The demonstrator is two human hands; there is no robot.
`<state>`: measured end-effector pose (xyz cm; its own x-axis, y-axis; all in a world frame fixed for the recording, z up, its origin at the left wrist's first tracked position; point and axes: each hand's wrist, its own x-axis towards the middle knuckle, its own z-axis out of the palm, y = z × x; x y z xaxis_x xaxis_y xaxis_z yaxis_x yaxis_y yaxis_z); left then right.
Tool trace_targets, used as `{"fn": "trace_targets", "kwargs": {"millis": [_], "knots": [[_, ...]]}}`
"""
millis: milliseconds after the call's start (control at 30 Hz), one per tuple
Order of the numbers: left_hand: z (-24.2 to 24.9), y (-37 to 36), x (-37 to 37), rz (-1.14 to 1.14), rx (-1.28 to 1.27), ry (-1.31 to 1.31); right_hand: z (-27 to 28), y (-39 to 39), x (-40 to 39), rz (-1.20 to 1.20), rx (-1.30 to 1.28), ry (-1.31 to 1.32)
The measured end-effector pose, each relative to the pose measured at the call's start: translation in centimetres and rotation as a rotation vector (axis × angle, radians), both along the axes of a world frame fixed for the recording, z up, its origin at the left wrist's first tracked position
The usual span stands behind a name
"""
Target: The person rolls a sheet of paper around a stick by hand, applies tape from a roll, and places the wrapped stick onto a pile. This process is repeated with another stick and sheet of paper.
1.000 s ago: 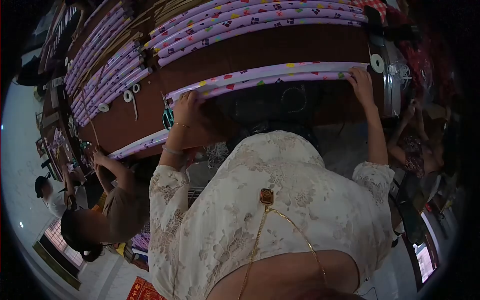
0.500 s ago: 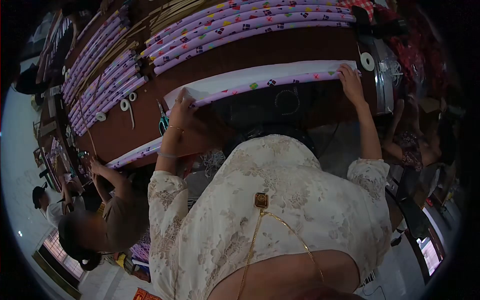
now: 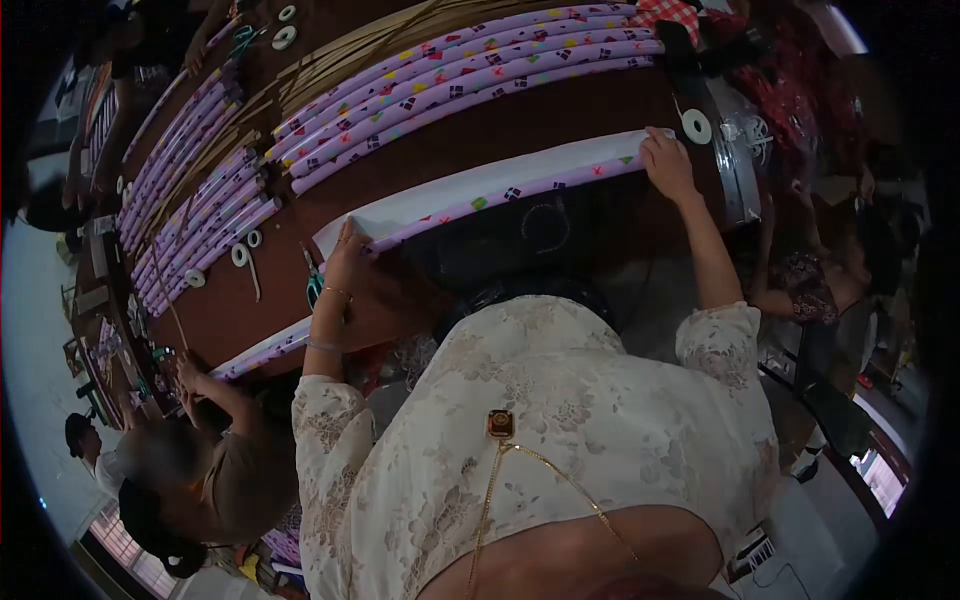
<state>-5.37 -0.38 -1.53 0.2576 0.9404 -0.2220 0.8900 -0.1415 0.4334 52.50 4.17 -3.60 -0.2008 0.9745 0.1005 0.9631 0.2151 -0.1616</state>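
A long sheet of purple patterned wrapping paper (image 3: 520, 192) lies partly rolled along the near table edge, its white inner side (image 3: 500, 170) facing up behind the roll. My left hand (image 3: 347, 255) is closed on the left end of the roll, with its fingertips at the paper's edge. At the far right end, the bent fingers of my right hand (image 3: 667, 165) grip the roll. Teal-handled scissors (image 3: 315, 285) lie just left of my left hand. A roll of white tape (image 3: 696, 126) sits beyond my right hand.
Finished purple rolls (image 3: 470, 70) lie across the back of the brown table (image 3: 290, 215), with more rolls (image 3: 210, 215) at left. Brown strips (image 3: 350, 40) lie behind them. A co-worker (image 3: 230, 470) at lower left handles another paper roll (image 3: 265, 350). Another person (image 3: 810, 270) is at right.
The whole view has shifted and tilted slightly, so the table contents appear a little left. Both hands stay at the two ends of the wrapping paper.
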Motion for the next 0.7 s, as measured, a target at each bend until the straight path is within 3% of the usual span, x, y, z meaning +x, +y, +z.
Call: {"fn": "trace_targets", "kwargs": {"millis": [233,333,367,433,467,500,533,567,600,633,667,700], "knots": [[0.0,-0.3,-0.3,-0.009,-0.014,-0.033,-1.2,1.1,2.0,-0.076,0.058,0.153],[-0.1,-0.2,0.0,-0.024,-0.028,-0.019,0.2,1.8,1.9,-0.195,-0.189,0.602],[-0.5,-0.1,-0.5,-0.030,-0.027,-0.013,0.6,1.8,2.4,-0.195,-0.181,0.599],[-1.3,-0.1,-0.7,-0.057,0.003,-0.032,0.9,2.3,3.5,-0.168,0.045,0.519],[0.0,-0.3,0.0,-0.030,0.016,-0.045,1.6,2.2,4.0,-0.275,0.033,0.446],[-1.7,0.0,-1.0,-0.101,0.018,-0.043,1.3,2.2,5.0,-0.298,0.081,0.444],[-0.5,-0.2,-0.7,-0.092,0.067,-0.066,0.7,2.2,6.1,-0.302,0.247,0.127],[0.6,-0.4,0.4,-0.075,0.122,-0.083,1.1,2.1,6.5,-0.312,0.306,0.027],[1.5,-0.4,0.8,0.005,-0.021,-0.067,-0.7,2.6,8.6,-0.357,0.254,0.061],[1.7,-0.6,1.1,0.049,0.012,-0.073,-2.2,2.6,10.3,-0.374,0.237,-0.015],[3.0,0.1,1.0,-0.003,-0.185,-0.067,-2.4,2.6,10.7,-0.421,0.186,-0.165],[-0.1,-0.5,-0.1,-0.055,0.014,-0.019,-3.8,2.7,11.9,-0.453,0.166,-0.182]]}}
